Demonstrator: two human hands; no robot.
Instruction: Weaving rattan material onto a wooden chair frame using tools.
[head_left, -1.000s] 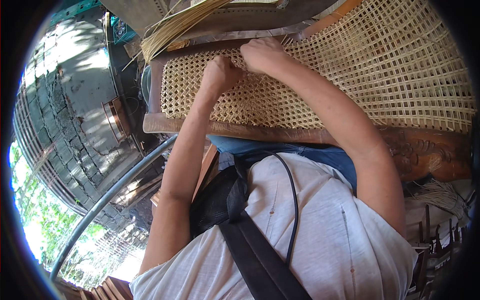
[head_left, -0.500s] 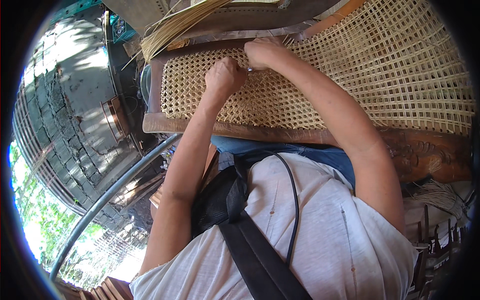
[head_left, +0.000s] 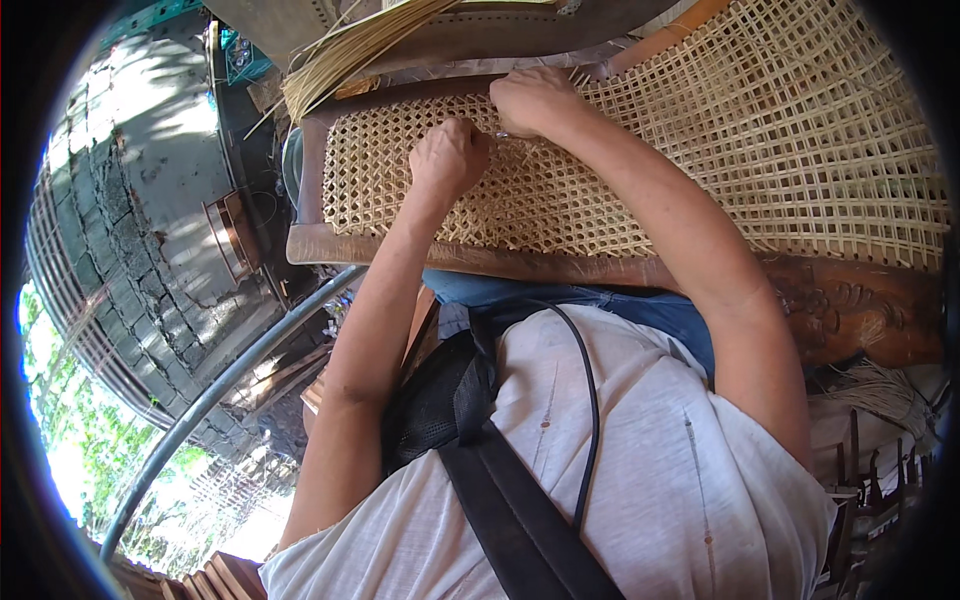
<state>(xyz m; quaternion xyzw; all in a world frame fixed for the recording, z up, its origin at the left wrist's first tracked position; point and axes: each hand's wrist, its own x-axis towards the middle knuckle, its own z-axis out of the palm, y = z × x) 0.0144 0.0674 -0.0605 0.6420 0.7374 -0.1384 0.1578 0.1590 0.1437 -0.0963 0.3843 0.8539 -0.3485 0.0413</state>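
A woven cane panel (head_left: 640, 190) is stretched in a dark carved wooden frame (head_left: 840, 300) in front of me. My left hand (head_left: 450, 155) rests on the weave as a closed fist, knuckles up, and whatever is inside it is hidden. My right hand (head_left: 535, 100) is just beyond it at the panel's far rail. Its fingers are curled down onto the weave and pinch a thin pale cane strand (head_left: 503, 130) between the two hands. The weave is tight and small near my hands, and it is open and square to the right.
A bundle of loose cane strands (head_left: 350, 55) lies past the frame's far left corner. At my left are a grey concrete surface (head_left: 130, 180) and a curved grey pipe (head_left: 230, 380). More cane (head_left: 880, 385) hangs under the frame at the right. A black strap (head_left: 510, 510) crosses my white shirt.
My left fist has slid slightly right and toward me on the weave, closer to my right hand. The right hand has barely shifted.
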